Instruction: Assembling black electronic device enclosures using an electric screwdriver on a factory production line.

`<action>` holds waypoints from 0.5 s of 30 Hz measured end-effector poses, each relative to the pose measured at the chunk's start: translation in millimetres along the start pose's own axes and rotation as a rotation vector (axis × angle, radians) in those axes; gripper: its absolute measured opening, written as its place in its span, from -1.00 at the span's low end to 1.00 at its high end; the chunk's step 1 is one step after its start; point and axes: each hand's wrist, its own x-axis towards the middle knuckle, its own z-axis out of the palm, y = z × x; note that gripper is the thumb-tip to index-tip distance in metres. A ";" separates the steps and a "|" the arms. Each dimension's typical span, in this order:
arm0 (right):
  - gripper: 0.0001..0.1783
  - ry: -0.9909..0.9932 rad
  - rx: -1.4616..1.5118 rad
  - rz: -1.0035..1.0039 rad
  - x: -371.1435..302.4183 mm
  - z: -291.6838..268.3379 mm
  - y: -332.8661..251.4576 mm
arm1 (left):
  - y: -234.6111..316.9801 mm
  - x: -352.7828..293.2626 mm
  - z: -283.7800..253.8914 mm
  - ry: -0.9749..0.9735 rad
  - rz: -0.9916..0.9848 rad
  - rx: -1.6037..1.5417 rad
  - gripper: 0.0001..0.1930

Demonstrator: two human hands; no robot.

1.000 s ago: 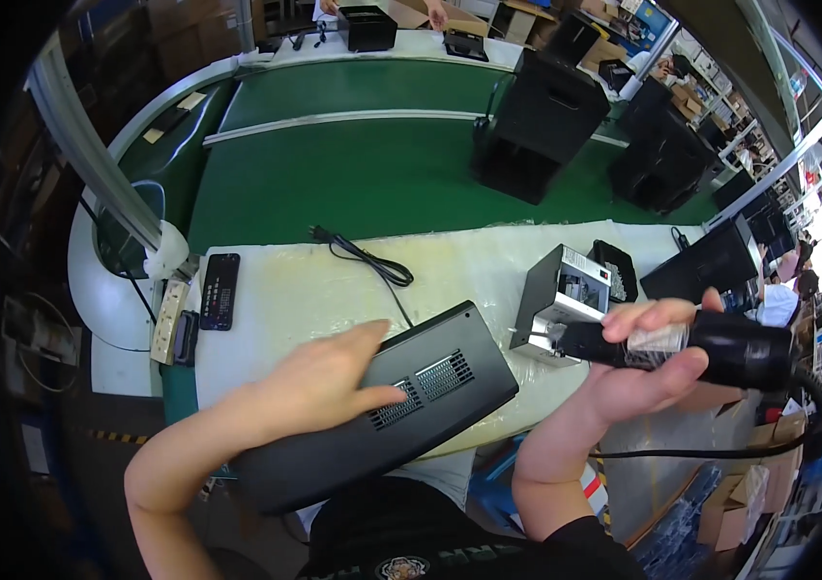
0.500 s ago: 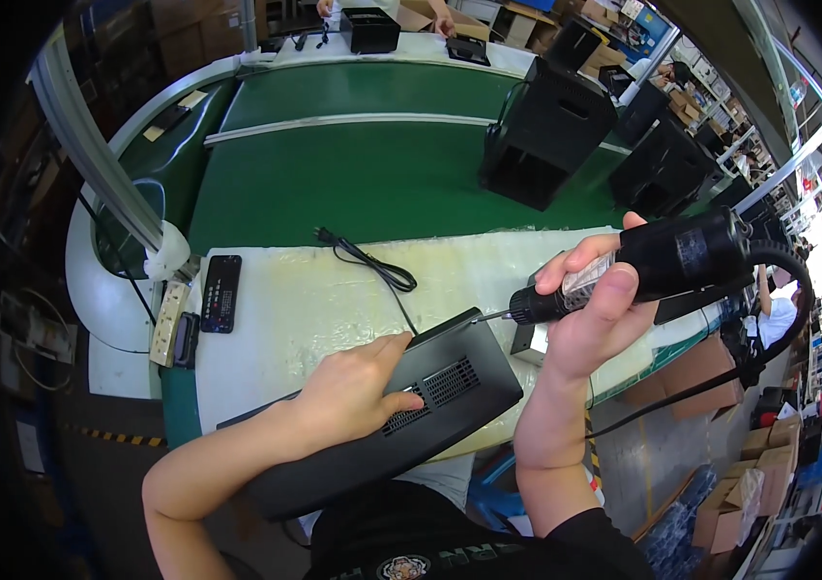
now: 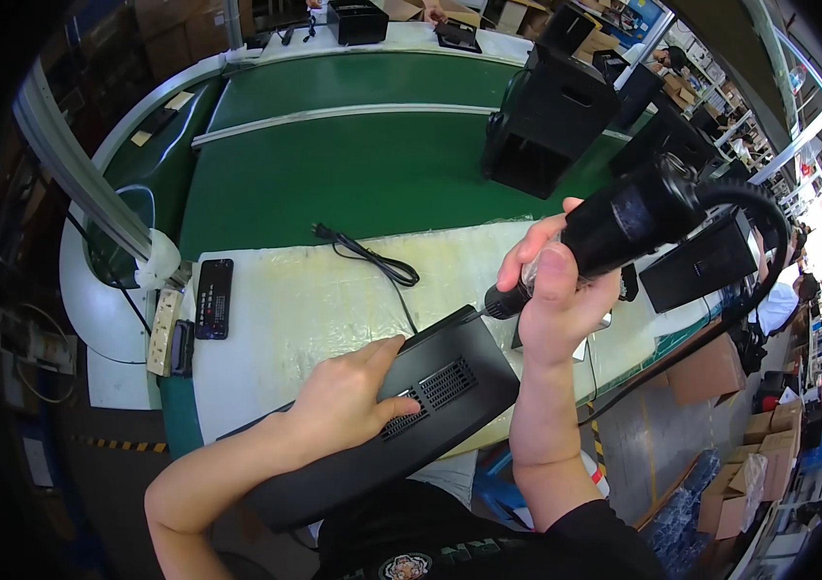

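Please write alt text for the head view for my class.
A person's right hand grips a black cylindrical electric screwdriver, its bit at a far corner of a long black vented box under the left hand. Beyond the box, a coiled black power cord lies on a pale plastic-covered worktop.

the case (image 3: 411, 443) and screwdriver (image 3: 629, 217) are black, the belt (image 3: 353, 179) green, the floor tape (image 3: 123, 444) striped yellow-and-black.

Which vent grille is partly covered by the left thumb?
The left grille, farther from the electric screwdriver; the thumb crosses it, but the right grille is uncovered.
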 end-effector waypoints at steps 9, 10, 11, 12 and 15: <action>-0.48 -0.012 -0.004 0.069 1.1 6.9 1.7 | -1.2 0.0 5.0 0.027 0.013 -0.003 -0.27; -0.49 -0.079 -0.030 0.010 1.9 0.0 -1.9 | 1.3 -0.6 4.2 0.074 0.079 0.055 -0.28; -0.49 -0.060 -0.040 0.005 4.8 -8.8 -6.6 | 3.6 0.6 1.9 0.120 0.147 0.113 -0.29; -0.50 0.016 0.038 -0.098 6.3 -21.9 -14.4 | 15.5 -0.8 -8.5 0.117 0.167 0.195 -0.31; -0.51 0.289 -0.166 -0.318 -7.5 -94.2 -42.9 | 49.4 -31.0 -64.8 -0.251 0.187 0.085 -0.36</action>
